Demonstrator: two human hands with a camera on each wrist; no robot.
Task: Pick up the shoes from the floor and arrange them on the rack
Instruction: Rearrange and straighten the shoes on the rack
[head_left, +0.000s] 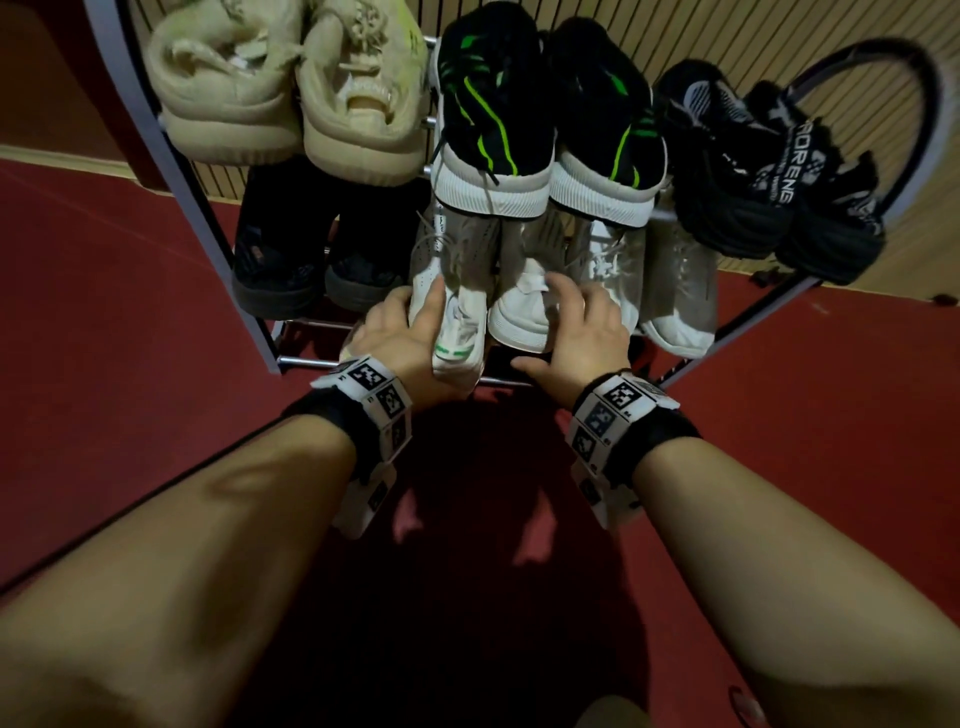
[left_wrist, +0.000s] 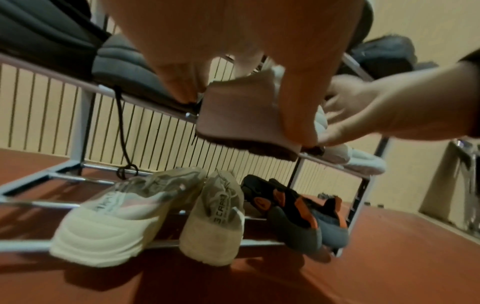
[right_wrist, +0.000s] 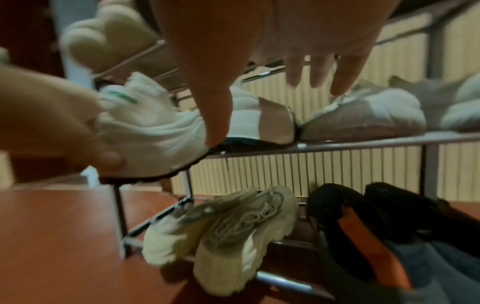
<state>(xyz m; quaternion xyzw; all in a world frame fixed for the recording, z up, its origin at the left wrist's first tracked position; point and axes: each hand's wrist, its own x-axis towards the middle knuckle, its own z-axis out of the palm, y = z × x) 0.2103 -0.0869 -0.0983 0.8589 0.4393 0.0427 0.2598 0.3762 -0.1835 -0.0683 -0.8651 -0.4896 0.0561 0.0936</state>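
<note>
A white shoe with a green heel tab (head_left: 460, 338) (left_wrist: 233, 119) (right_wrist: 155, 131) sits heel-out on the middle shelf of the metal rack (head_left: 301, 359). My left hand (head_left: 410, 332) (left_wrist: 239, 102) (right_wrist: 64, 127) grips its heel, thumb on one side and fingers on the other. Its white partner (head_left: 519, 317) (right_wrist: 369, 115) stands just to the right on the same shelf. My right hand (head_left: 571, 322) (left_wrist: 363, 107) (right_wrist: 265, 107) hangs over that shoe with straight, spread fingers, the thumb against the first shoe's side.
The top shelf holds a beige pair (head_left: 291, 88), a black-and-green pair (head_left: 545, 114) and a black pair (head_left: 753, 171). Dark shoes (head_left: 291, 249) fill the middle shelf's left. Beige shoes (left_wrist: 116, 222) and black-and-orange shoes (left_wrist: 298, 214) sit on the bottom shelf. Red floor (head_left: 104, 338) surrounds the rack.
</note>
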